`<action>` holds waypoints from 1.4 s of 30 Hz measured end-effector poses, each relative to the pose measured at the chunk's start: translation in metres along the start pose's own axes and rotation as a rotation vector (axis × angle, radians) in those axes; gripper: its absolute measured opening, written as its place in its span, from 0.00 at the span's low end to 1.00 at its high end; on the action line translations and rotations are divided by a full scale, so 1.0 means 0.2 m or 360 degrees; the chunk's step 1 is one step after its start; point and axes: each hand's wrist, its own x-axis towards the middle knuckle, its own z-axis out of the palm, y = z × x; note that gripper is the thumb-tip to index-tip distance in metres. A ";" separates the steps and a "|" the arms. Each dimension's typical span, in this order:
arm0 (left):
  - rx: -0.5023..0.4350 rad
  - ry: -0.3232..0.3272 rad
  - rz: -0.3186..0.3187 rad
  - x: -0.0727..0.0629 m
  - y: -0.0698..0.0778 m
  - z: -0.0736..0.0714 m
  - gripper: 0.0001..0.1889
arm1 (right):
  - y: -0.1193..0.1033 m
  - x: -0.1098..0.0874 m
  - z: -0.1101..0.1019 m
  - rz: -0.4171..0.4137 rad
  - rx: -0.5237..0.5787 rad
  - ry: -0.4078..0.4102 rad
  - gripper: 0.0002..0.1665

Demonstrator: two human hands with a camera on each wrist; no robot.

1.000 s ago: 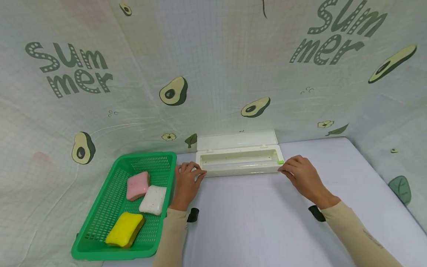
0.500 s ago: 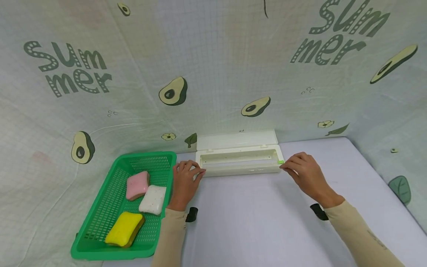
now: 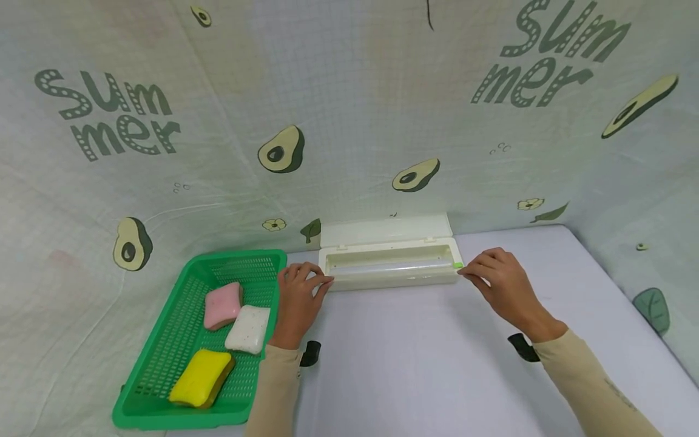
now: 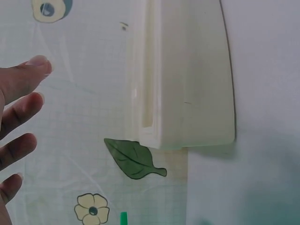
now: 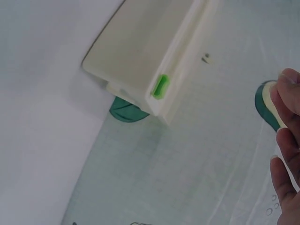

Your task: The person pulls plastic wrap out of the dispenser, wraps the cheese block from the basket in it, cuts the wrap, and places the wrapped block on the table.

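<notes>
A long white cling film dispenser (image 3: 393, 280) lies against the back wall with its lid (image 3: 384, 229) raised. A shiny clear band of cling film (image 3: 401, 266) shows along its opening. In the head view my left hand (image 3: 297, 303) has thumb and index tips together at the left end; the right hand (image 3: 502, 288) pinches likewise at the right end, beside the green cutter slider (image 3: 457, 265). The film at the fingertips is too clear to make out well. In both wrist views the fingers are apart from the dispenser (image 4: 197, 79).
At the left stands a green basket (image 3: 122, 405) close to the left arm. A pink sponge (image 3: 222, 305), a white sponge (image 3: 247, 329) and a yellow sponge (image 3: 201, 377) lie in it. A printed curtain (image 3: 349, 109) covers the wall behind the table (image 3: 393, 364).
Both hands have drawn slightly outward, the left one to the left and the right one a little up and right. A clear, shiny band now shows more brightly in the dispenser's opening.
</notes>
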 end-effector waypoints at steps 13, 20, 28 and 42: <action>-0.0012 0.0099 0.0091 0.00 0.02 -0.03 0.06 | -0.01 0.00 -0.05 -0.0039 0.0004 0.0022 0.22; -0.0008 0.0112 0.0103 0.01 0.03 -0.05 0.06 | -0.02 0.00 -0.06 -0.0032 -0.0009 0.0035 0.22; -0.0012 0.0115 0.0103 0.01 0.05 -0.08 0.06 | -0.03 0.01 -0.08 -0.0042 -0.0002 0.0045 0.23; -0.0029 0.0139 0.0119 0.03 0.06 -0.12 0.07 | -0.03 0.03 -0.12 -0.0107 -0.0014 0.0064 0.24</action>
